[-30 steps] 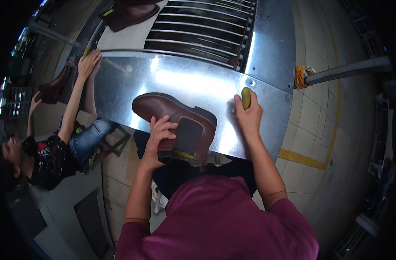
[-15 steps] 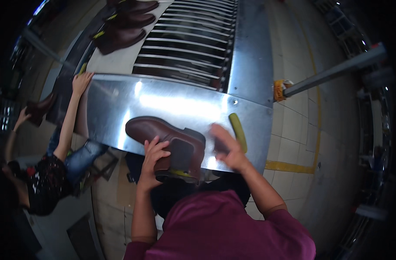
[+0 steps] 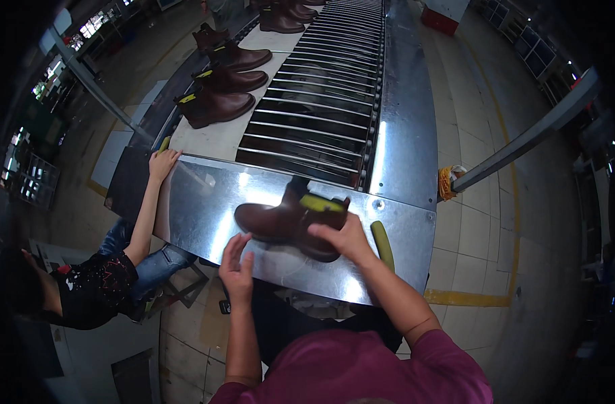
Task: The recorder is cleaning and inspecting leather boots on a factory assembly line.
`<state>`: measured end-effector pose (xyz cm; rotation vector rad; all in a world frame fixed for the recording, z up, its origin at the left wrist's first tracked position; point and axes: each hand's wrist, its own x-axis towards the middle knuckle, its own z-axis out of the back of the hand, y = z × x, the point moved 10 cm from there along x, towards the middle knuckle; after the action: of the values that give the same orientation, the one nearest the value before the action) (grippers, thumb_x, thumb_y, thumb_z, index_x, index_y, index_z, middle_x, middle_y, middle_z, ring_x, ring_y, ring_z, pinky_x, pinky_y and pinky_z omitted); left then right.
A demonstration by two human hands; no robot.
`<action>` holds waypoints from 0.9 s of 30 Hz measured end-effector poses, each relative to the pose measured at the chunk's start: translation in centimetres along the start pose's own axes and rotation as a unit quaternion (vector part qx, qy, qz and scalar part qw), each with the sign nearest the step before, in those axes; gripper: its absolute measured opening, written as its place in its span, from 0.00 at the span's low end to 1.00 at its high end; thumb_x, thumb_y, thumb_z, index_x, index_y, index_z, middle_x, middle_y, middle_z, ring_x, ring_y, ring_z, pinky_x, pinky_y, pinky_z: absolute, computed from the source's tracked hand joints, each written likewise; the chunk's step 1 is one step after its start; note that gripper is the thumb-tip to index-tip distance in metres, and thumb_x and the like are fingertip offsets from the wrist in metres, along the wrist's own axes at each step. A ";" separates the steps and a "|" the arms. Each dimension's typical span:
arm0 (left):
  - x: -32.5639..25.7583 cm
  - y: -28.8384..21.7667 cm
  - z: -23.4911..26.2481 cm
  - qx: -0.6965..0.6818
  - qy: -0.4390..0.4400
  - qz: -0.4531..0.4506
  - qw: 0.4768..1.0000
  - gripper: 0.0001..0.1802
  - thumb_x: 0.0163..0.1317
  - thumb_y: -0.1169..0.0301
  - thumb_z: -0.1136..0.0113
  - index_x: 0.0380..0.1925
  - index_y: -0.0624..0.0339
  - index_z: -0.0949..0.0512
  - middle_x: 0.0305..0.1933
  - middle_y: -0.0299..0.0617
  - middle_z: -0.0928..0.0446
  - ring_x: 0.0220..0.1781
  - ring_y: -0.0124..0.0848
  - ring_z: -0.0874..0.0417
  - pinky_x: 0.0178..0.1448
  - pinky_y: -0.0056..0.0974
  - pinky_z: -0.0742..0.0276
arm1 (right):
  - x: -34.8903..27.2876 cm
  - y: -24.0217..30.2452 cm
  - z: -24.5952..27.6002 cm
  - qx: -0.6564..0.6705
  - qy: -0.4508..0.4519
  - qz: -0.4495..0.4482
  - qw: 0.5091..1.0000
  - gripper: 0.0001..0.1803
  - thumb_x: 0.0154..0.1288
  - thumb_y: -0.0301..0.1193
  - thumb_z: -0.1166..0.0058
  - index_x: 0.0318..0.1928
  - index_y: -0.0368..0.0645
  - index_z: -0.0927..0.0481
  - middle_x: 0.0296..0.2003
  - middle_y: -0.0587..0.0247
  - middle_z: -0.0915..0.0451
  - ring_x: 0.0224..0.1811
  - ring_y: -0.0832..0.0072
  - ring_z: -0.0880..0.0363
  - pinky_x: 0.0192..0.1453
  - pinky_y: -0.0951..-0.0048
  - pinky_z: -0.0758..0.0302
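Boot (image 3: 284, 222) lies on the steel plate (image 3: 206, 202) at the near end of the roller conveyor (image 3: 321, 101), toe pointing to the person's left, ankle collar with its yellow-green insert to the right. Right hand (image 3: 344, 236) grips the collar and heel end, fingers closed over the top edge. Left hand (image 3: 237, 266) is open, palm flat, just beside the toe and apparently not touching it; it holds nothing.

Handling, as judged from this position:
- Keep the right-hand grip on the collar firm; the shaft looks soft and may fold if pinched at one point only
- Bring the open left palm under or against the toe, so that the boot is supported at both ends
- Keep the sole clear of the green tool (image 3: 383, 246) lying on the plate just right of the right hand

Three further boots (image 3: 216, 104) stand on the white board left of the rollers, well apart from the work. A co-worker's hand (image 3: 163, 163) rests on the plate's far left corner; keep the boot away from it
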<state>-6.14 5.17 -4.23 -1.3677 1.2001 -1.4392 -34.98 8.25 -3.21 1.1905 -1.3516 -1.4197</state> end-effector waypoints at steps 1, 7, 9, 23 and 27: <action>-0.2 1.1 1.9 -0.001 -0.030 0.022 0.999 0.22 0.72 0.81 0.43 0.66 0.67 0.26 0.59 0.51 0.17 0.64 0.36 0.17 0.71 0.39 0.27 | 0.5 0.3 1.5 0.009 -0.030 0.001 1.000 0.26 0.60 0.36 0.24 0.55 0.35 0.15 0.48 0.59 0.11 0.48 0.75 0.15 0.57 0.70 0.20; 1.5 4.1 12.3 0.058 -0.195 0.062 0.977 0.17 0.78 0.66 0.41 0.57 0.68 0.21 0.44 0.46 0.14 0.46 0.32 0.12 0.58 0.38 0.16 | 2.1 4.3 16.6 -0.041 -0.331 0.140 0.932 0.23 0.60 0.36 0.23 0.50 0.33 0.14 0.45 0.62 0.13 0.45 0.75 0.17 0.54 0.72 0.22; 3.9 5.2 15.3 0.065 -0.219 0.067 0.971 0.18 0.77 0.65 0.40 0.57 0.67 0.21 0.45 0.45 0.14 0.45 0.31 0.12 0.56 0.37 0.16 | 2.6 6.0 20.9 -0.109 -0.436 0.235 0.862 0.28 0.60 0.39 0.22 0.52 0.29 0.16 0.46 0.58 0.13 0.47 0.72 0.16 0.56 0.71 0.22; 44.7 13.6 16.1 0.232 -0.117 0.062 0.964 0.36 0.65 0.57 0.27 0.68 0.61 0.28 0.58 0.48 0.18 0.54 0.35 0.15 0.56 0.37 0.21 | 6.3 -2.4 33.0 -0.270 -0.557 0.135 0.774 0.37 0.66 0.49 0.28 0.55 0.24 0.19 0.51 0.45 0.13 0.51 0.58 0.13 0.60 0.63 0.20; 50.7 12.2 15.8 0.304 -0.216 -0.041 0.927 0.57 0.53 0.52 0.20 0.78 0.59 0.40 0.77 0.60 0.34 0.79 0.50 0.34 0.80 0.48 0.39 | 5.9 -2.4 32.9 -0.288 -0.565 0.155 0.758 0.30 0.68 0.43 0.29 0.55 0.26 0.18 0.52 0.49 0.14 0.51 0.61 0.14 0.61 0.63 0.20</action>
<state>3.91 -48.36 -4.65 -1.2035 0.3654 -1.3174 -68.25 9.83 -6.92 -0.4452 -1.5118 -2.1585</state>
